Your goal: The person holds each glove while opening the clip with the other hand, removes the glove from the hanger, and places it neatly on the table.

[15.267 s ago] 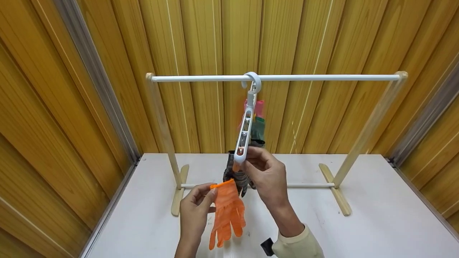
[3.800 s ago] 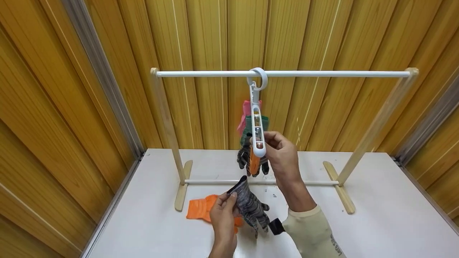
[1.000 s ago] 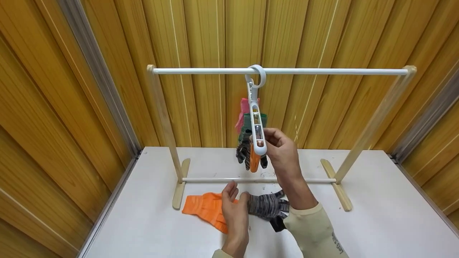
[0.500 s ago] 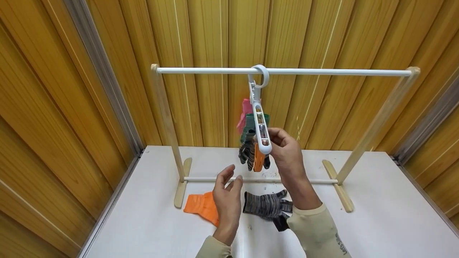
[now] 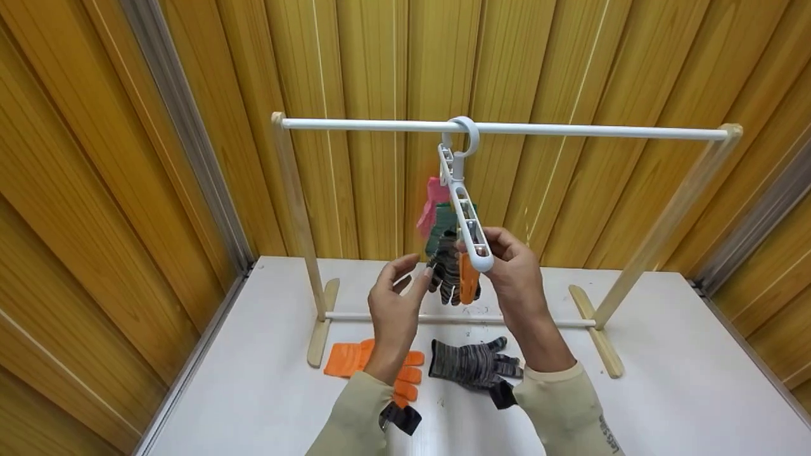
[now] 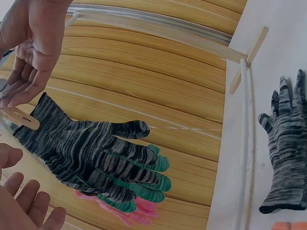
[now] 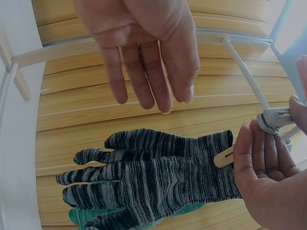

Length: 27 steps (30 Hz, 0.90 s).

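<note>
My right hand (image 5: pixel 516 278) grips the front end of the white hanger (image 5: pixel 470 225), thumb and fingers around it. An orange clothespin (image 5: pixel 469 278) sits below that end, on the cuff of a black-and-grey striped glove (image 7: pixel 153 175); its rear is hidden by my fingers in the right wrist view. Left of this glove, my left hand (image 5: pixel 394 307) is raised with its fingers loosely spread, holding nothing. Behind hang a green glove (image 5: pixel 441 225) and a pink glove (image 5: pixel 433 199). A second striped glove (image 5: pixel 466 363) and an orange glove (image 5: pixel 346 359) lie on the table.
The hanger's hook loops over the white top rod (image 5: pixel 602 131) of a wooden-legged rack. A lower white rod (image 5: pixel 538 322) joins the rack's feet above the white table (image 5: pixel 253 405). Wood-patterned panels (image 5: pixel 355 69) stand behind and at the sides.
My left hand let the second striped glove down onto the table, then rose toward the hanging one. The hanger's front end has swung slightly right with my right hand.
</note>
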Tool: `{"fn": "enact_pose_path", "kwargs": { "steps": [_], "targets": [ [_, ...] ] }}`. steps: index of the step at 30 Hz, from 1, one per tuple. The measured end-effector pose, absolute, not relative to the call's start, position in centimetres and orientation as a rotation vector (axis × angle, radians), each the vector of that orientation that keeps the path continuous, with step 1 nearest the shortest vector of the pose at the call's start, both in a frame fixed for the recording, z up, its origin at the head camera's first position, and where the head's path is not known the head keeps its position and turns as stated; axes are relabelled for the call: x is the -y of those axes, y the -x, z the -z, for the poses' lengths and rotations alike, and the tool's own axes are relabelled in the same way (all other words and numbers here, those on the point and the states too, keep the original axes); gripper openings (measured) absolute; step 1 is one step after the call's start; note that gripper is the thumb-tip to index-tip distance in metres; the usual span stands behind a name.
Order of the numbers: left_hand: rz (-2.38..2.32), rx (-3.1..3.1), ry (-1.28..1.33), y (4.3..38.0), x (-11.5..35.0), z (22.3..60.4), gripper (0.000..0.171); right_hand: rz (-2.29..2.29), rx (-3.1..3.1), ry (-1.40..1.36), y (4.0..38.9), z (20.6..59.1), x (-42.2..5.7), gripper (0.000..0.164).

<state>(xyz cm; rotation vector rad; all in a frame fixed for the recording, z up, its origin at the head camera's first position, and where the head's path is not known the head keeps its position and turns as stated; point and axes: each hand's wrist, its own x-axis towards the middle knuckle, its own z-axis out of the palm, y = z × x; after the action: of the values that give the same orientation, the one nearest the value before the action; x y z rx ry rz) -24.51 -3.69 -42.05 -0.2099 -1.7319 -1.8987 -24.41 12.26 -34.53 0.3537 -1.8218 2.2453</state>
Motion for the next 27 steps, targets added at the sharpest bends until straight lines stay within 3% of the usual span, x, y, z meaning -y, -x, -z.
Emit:
{"fn": "enact_pose_path", "kwargs": {
  "steps": [14, 27],
  "targets": [
    [1.796, 1.848, 0.322, 27.4, 2.9, 39.6, 0.031, -2.233, 1.821, -0.362, 24.5, 34.4, -12.5, 0.018],
    [1.836, 1.833, 0.386, 28.2, 2.9, 39.0, 0.016, -2.259, 1.795, -0.394, 24.8, 34.7, -12.2, 0.019]
  ]
}}
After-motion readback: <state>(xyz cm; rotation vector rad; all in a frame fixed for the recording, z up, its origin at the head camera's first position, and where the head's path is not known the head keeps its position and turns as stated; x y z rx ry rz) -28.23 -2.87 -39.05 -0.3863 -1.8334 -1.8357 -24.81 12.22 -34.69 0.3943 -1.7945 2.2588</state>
